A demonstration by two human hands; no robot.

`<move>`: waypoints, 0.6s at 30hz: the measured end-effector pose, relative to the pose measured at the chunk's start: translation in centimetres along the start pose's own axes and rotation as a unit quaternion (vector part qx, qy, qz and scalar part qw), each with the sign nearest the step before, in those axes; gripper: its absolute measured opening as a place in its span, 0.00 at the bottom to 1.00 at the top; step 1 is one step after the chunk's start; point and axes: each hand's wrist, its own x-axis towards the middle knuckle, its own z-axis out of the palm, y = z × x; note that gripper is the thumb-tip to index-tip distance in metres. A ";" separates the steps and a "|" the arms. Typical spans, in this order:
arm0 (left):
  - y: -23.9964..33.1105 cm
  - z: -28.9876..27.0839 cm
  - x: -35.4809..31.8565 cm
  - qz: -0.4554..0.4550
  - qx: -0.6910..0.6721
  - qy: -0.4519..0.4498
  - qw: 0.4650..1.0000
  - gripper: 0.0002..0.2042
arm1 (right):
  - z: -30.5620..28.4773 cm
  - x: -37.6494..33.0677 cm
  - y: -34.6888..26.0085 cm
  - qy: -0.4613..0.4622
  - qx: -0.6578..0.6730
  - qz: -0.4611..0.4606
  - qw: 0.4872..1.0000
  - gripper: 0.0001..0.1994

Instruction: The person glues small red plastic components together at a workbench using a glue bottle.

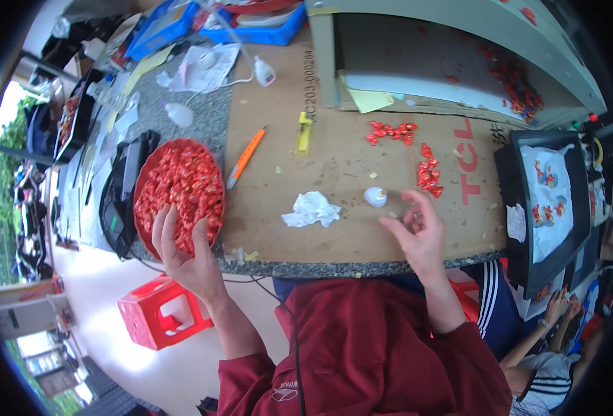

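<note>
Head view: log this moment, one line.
left hand: over red pieces in red bowl | right hand: beside white bottle, grip unclear | white tissue: crumpled

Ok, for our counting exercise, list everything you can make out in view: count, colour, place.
bowl: one, red, table's left
small pieces: many, red, in bowl; two clusters, right
table: one, speckled grey, centre
cardboard: one, brown, on table
knife: one, orange, right of bowl
slim tool: one, yellow, beyond tissue
tissue: one, white, mid-cardboard
bottles: two, white, upper left
round item: one, white, near right grip
blue trays: two, blue, top left
black tray: one, black, right
shelf: one, grey-green, upper right
stool: at least one, red, left floor
co-worker: at least one, lower right
Remaining clutter: too small to count
shirt: one, maroon, bottom
left grip: one, at bowl's near edge
right grip: one, over cardboard
</note>
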 end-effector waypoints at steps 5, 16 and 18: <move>3.3 6.5 -2.2 -0.027 -0.141 -0.278 0.950 0.08 | 1.7 2.8 2.6 -0.018 -0.149 -0.190 0.970 0.20; 9.8 20.0 -7.4 0.107 -0.187 -0.498 0.840 0.11 | -3.8 -1.0 3.1 0.045 0.033 -0.037 0.998 0.14; 11.4 20.0 -8.0 0.096 -0.189 -0.570 0.794 0.13 | -4.8 -1.4 3.9 0.086 0.029 -0.041 0.995 0.14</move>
